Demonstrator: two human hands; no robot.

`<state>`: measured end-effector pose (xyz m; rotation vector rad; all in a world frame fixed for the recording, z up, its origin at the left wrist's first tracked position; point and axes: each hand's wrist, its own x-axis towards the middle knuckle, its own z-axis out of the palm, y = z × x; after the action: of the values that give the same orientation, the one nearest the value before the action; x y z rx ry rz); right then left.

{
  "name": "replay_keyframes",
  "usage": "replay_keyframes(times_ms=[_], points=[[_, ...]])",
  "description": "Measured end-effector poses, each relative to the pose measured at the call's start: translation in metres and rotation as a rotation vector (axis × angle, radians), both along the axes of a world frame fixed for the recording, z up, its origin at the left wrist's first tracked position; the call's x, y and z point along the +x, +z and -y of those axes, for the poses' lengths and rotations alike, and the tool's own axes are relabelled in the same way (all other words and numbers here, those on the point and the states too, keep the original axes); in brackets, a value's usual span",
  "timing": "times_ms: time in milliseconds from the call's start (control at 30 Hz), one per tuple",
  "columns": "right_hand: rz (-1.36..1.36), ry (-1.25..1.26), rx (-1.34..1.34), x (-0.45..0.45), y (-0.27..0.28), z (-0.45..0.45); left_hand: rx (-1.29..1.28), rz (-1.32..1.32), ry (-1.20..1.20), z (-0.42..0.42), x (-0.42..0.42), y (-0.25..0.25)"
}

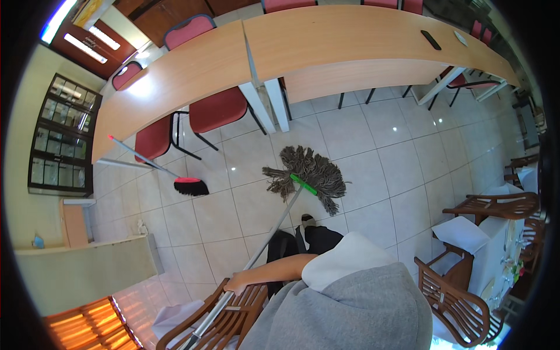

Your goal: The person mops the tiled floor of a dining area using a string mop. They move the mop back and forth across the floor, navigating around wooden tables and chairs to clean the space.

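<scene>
My right hand is closed around the grey metal handle of a string mop. That arm reaches across the front of my body to the left. The handle slants down to a green clamp, and the grey-brown mop strands lie spread on the tiled floor ahead of my feet. One shoe shows just behind the mop head. Below my right hand stands a wooden slatted chair, partly covered by the handle. My left hand is out of view.
A broom with black bristles leans against a long wooden table. Red padded chairs are tucked beneath it. A dark flat object lies on the adjoining table. To the right, wooden chairs surround a white-clothed table.
</scene>
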<state>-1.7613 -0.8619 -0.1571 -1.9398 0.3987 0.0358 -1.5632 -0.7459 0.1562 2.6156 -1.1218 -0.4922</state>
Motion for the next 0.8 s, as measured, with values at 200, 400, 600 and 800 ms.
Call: replay_keyframes(times_ms=[200,400,600,800], points=[[-0.211,-0.171,0.026,-0.044,-0.079,0.065,0.175,-0.284,-0.222,0.104,0.034,-0.112],[-0.635,-0.796,-0.113,-0.187,-0.122,0.121,0.257,-0.724,-0.502,0.238,-0.071,-0.246],[-0.914,-1.241,-0.080,-0.320,-0.130,0.163,0.327,-0.506,-1.076,0.334,-0.236,-0.267],[-1.308,-0.908,0.088,-0.327,-0.077,0.227,0.396,-0.205,-1.513,0.372,-0.278,-0.213]])
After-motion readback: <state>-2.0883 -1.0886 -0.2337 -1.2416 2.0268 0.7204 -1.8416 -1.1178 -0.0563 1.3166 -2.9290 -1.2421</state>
